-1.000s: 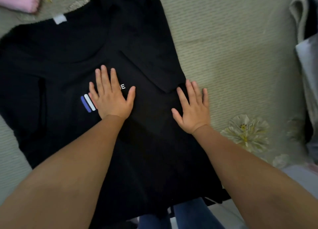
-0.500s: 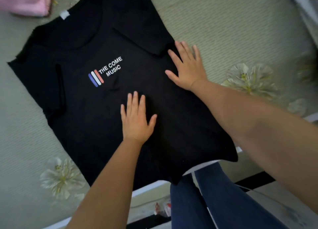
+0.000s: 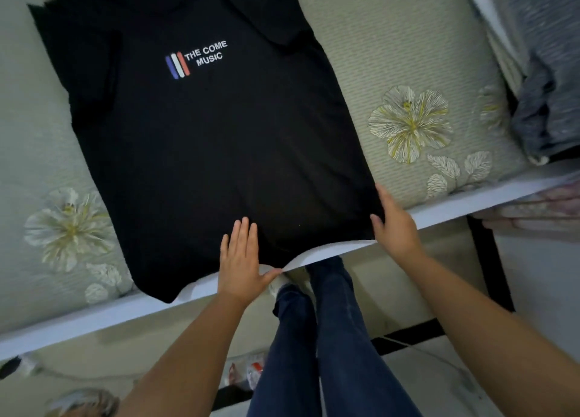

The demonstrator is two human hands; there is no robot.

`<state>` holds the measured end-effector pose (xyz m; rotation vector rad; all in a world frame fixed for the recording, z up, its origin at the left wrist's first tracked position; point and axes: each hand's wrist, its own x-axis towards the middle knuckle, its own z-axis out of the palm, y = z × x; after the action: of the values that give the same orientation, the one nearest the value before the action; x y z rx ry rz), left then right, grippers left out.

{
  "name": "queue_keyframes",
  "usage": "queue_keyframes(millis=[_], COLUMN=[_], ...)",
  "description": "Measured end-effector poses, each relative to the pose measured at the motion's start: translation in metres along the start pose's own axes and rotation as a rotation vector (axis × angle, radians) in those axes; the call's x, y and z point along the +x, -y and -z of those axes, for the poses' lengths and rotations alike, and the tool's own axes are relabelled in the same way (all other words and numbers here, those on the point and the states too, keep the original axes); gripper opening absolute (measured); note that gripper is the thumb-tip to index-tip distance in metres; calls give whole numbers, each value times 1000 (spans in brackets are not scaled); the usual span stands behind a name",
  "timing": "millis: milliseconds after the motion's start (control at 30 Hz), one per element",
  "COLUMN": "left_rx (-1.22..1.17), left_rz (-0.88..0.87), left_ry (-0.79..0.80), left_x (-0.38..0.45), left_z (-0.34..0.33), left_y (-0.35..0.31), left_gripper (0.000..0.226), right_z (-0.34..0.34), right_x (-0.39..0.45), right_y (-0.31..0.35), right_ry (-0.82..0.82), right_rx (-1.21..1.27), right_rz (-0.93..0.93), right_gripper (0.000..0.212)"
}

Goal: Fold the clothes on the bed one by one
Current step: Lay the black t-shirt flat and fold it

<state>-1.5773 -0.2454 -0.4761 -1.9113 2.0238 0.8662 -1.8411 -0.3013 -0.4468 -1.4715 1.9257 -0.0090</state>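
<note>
A black T-shirt (image 3: 219, 140) with a white "THE COME MUSIC" print lies flat on the bed, both sleeves folded in over the body, its hem at the bed's near edge. My left hand (image 3: 240, 261) rests flat on the hem, fingers together, thumb spread over the edge. My right hand (image 3: 395, 225) lies at the shirt's lower right corner, fingers along the side edge; whether it pinches the cloth is unclear.
The pale green mattress cover (image 3: 392, 55) has flower prints. The bed's white edge (image 3: 470, 201) runs diagonally below the shirt. Grey and white clothes (image 3: 533, 87) are piled at the right. My jeans-clad legs (image 3: 329, 338) stand against the bed.
Both hands have slid down the shirt from its chest and sleeve area to the hem. The view has shifted back, showing the bed edge and floor.
</note>
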Motion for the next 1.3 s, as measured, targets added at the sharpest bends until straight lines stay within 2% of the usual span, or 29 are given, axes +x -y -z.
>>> queue_keyframes(millis=[100, 233, 300, 433, 567, 700, 800, 867, 900, 933, 1000, 1033, 1067, 1133, 1200, 1300], left_rx=[159, 247, 272, 283, 215, 117, 128, 63, 20, -9, -50, -54, -46, -3, 32, 12], left_rz=[-14, -149, -166, -167, -123, -148, -246, -281, -277, -249, -120, -72, -45, -33, -27, 42], left_ry=[16, -184, -246, -254, -263, -294, -419, -502, -548, -587, -605, -603, -610, -594, -599, -579], left_x=[-2, 3, 7, 7, 5, 5, -1, 0, 2, 3, 5, 4, 2, -5, -15, -30], left_z=[-4, -2, -2, -3, 1, 3, -1, 3, 7, 12, 24, 28, 29, 29, 30, 32], left_y=[11, 18, 23, 25, 13, 11, 22, 29, 32, 36, 46, 52, 59, 71, 81, 94], left_gripper=[99, 86, 82, 86, 86, 70, 28, 37, 37, 34, 27, 32, 35, 26, 35, 38], right_z=[29, 47, 44, 56, 68, 78, 74, 60, 51, 41, 18, 7, -1, -11, -11, 0], right_x=[13, 32, 34, 30, 22, 31, 40, 47, 46, 45, 45, 42, 40, 38, 44, 52], right_y=[-6, 1, 5, 5, 15, 29, 42, 50, 56, 60, 56, 56, 56, 59, 62, 66], right_ry=[-99, -64, -78, -49, -38, -75, -134, -159, -144, -130, -20, 75, 128, 70, -10, 40], right_rx=[26, -77, -42, 378, 684, 841, 890, 982, 905, 662, -73, -370, -564, -711, -757, -852], right_rz=[16, 46, 27, -263, -461, -529, -515, -500, -443, -307, 148, 292, 337, 320, 321, 485], right_gripper=[55, 51, 44, 25, 31, 30, 28, 25, 23, 25, 52, 64, 71, 71, 55, 35])
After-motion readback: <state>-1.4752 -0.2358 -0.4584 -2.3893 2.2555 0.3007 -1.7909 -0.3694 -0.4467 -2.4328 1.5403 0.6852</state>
